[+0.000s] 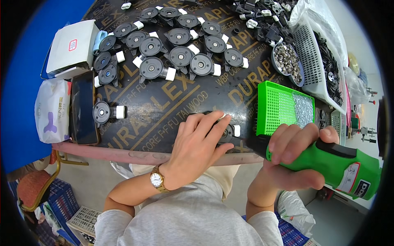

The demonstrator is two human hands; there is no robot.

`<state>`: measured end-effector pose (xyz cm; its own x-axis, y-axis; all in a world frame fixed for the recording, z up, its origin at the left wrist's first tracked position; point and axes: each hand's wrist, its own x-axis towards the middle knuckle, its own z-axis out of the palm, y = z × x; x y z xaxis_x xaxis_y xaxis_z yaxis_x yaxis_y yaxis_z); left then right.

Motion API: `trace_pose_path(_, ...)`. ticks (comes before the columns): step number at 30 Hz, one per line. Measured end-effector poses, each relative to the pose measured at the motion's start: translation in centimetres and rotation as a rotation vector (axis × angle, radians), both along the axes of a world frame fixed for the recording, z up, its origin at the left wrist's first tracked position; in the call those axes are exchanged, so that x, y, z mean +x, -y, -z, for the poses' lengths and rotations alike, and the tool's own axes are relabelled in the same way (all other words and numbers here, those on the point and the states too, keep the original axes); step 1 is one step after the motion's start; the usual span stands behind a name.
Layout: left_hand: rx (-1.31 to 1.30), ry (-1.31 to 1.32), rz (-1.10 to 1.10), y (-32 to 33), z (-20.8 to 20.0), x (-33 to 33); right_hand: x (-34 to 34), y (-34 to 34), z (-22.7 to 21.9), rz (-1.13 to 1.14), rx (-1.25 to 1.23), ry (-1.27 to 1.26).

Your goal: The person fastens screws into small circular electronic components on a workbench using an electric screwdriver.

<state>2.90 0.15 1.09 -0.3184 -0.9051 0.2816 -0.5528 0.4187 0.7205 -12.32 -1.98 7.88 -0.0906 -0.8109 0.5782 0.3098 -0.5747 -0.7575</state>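
My left hand (197, 141), with a gold wristwatch on its wrist, presses down on a round black part with a white tab (229, 132) at the near edge of the dark board tabletop (164, 106). My right hand (292, 153) grips a green and black electric screwdriver (328, 162), its black nose pointing left at that part. Several finished black round parts with white tabs (180, 55) lie in rows at the far side, and a single one (104, 112) sits at the left.
A green perforated tray with small screws (283, 107) stands right of the part. A metal bowl of silvery pieces (287, 61), a white basket of black parts (324, 61), a black phone (83, 107), a tissue pack (52, 110) and a white box (73, 45) surround the work spot.
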Motion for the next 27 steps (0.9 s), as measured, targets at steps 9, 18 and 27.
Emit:
trace_pose_path(9,-0.045,0.071,-0.005,0.1,0.2,-0.1,0.7,0.7,0.5,0.03,-0.126,-0.202)
trace_pose_path(18,-0.058,-0.009,0.0,0.1,1.1,-0.3,3.6,-0.1,-0.1,0.351,0.092,-0.36)
trace_pose_path(27,-0.095,-0.005,-0.051,0.0,1.3,-0.4,4.9,-1.0,0.4,0.447,-0.047,-0.451)
